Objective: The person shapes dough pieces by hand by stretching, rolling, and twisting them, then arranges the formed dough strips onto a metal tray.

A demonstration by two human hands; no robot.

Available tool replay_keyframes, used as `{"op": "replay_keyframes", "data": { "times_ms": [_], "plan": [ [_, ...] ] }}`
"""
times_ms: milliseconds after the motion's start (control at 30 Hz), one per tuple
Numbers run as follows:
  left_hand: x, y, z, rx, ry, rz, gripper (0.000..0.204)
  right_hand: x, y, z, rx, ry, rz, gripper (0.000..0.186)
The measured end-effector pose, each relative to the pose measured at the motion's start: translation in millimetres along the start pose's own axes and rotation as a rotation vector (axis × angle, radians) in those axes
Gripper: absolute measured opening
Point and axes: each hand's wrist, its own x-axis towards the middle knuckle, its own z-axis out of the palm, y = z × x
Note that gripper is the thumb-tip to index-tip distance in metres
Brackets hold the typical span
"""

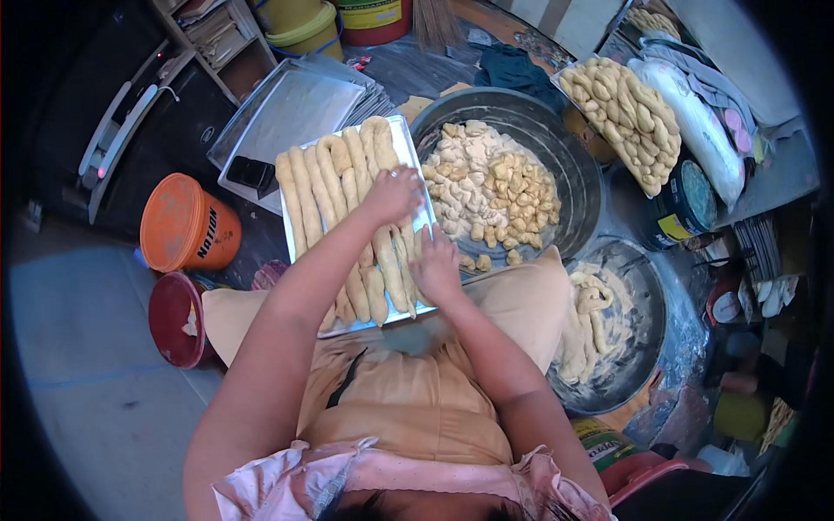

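Observation:
A pale tray tilts across my lap, lined with long ropes of dough laid side by side. My left hand is at the tray's right half, its fingers curled down around a dough rope; the fingertips are partly hidden. Lower along the same edge, my right hand rests with fingers apart against the outermost dough rope. To the right of the tray stands a big dark basin holding many small dough pieces, some pale and some yellower.
A second dark basin at right holds floury dough strips. Braided dough fills a tray at upper right. An orange bucket and a dark red bucket stand left. Stacked metal trays with a black phone lie behind.

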Motion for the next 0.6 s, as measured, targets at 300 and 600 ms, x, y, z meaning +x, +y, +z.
{"op": "replay_keyframes", "data": {
  "times_ms": [300,600],
  "plan": [
    [43,-55,-1,0.188,0.264,-0.401,0.058,5,1,11,-0.103,0.136,-0.199,0.068],
    [50,-50,9,0.123,0.298,-0.437,0.059,5,-4,-5,-0.007,0.054,-0.162,0.075]
  ]
}}
